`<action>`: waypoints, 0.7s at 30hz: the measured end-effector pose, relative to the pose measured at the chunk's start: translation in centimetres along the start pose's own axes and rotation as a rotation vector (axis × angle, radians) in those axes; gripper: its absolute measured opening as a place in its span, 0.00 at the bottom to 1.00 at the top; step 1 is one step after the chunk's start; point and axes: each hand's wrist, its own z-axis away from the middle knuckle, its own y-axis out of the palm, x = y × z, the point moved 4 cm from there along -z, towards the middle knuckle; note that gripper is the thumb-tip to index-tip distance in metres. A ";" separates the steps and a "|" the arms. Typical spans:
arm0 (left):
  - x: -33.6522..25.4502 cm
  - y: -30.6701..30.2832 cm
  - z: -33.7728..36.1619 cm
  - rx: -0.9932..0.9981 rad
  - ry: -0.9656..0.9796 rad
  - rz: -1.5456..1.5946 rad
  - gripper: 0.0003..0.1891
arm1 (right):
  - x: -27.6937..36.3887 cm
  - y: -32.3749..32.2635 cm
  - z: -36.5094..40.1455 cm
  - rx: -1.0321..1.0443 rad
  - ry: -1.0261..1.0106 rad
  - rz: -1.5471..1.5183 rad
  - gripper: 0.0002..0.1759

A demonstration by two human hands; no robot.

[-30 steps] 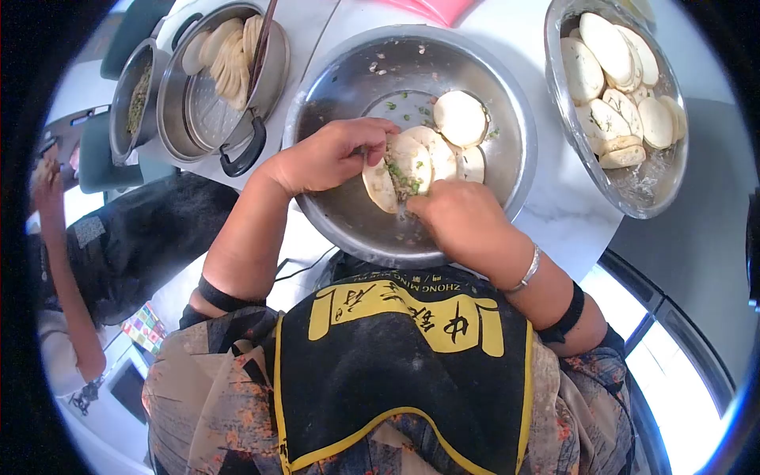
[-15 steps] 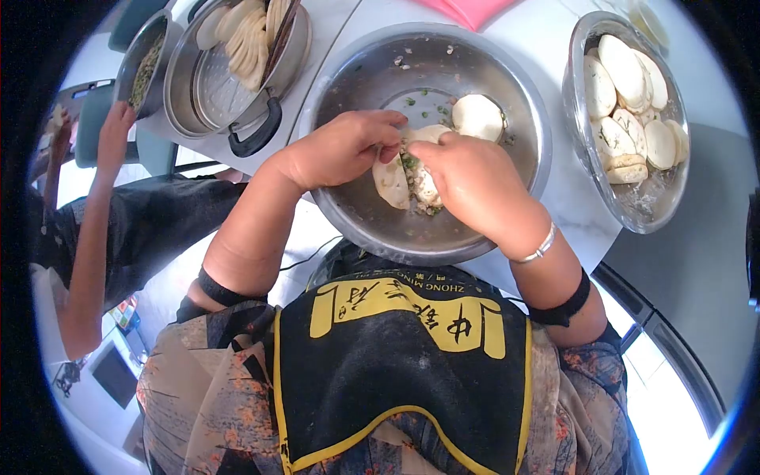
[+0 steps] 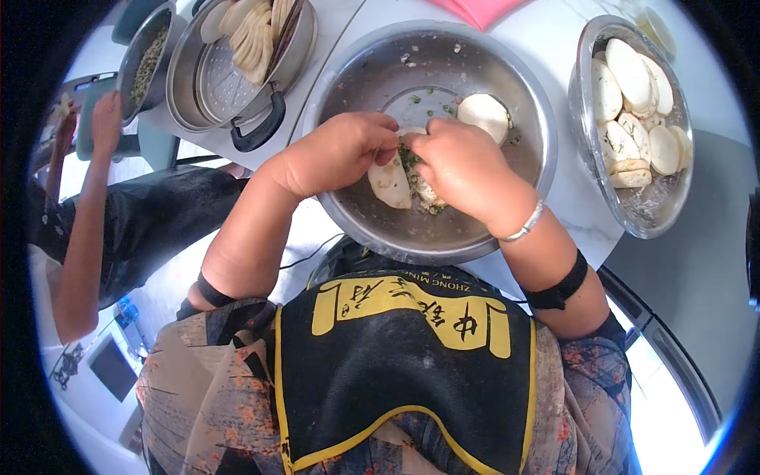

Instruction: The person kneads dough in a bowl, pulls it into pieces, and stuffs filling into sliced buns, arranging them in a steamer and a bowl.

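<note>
A wide metal basin [image 3: 348, 79] sits in front of me, and both my hands work inside it. My left hand [image 3: 344, 154] is closed, its fingertips pinching the top of a pale, oval food slice [image 3: 390, 186]. Close beside it, my right hand [image 3: 467, 166] has its fingers bent together over chopped green filling [image 3: 412, 162]; what they hold is hidden by the hand. Below the fingers, more pale food with filling [image 3: 427, 195] shows in part. Behind my right hand lies a round white slice [image 3: 484, 117], with filling at its edge.
To the right stands a metal bowl [image 3: 629, 210] of pale filled slices. At upper left are a steamer pot [image 3: 207, 95] holding stacked slices, with a black handle [image 3: 260, 127], and a bowl of chopped filling [image 3: 149, 67]. Another person's arm [image 3: 89, 206] reaches in at far left.
My right hand has shifted slightly left and up, its fingers drawn in nearer the filling. My left hand stays almost in place. The co-worker's hand has moved slightly at the left.
</note>
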 end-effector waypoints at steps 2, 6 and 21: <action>0.0 0.0 0.2 -0.013 -0.002 -0.034 0.05 | 0.3 0.8 -0.2 0.026 -0.013 0.045 0.10; -0.1 0.0 0.7 -0.035 -0.010 -0.112 0.05 | 0.3 0.3 0.1 0.024 -0.021 0.008 0.08; -0.4 -0.1 1.2 -0.083 0.028 -0.118 0.04 | 0.4 -0.7 1.2 -0.006 -0.017 -0.069 0.05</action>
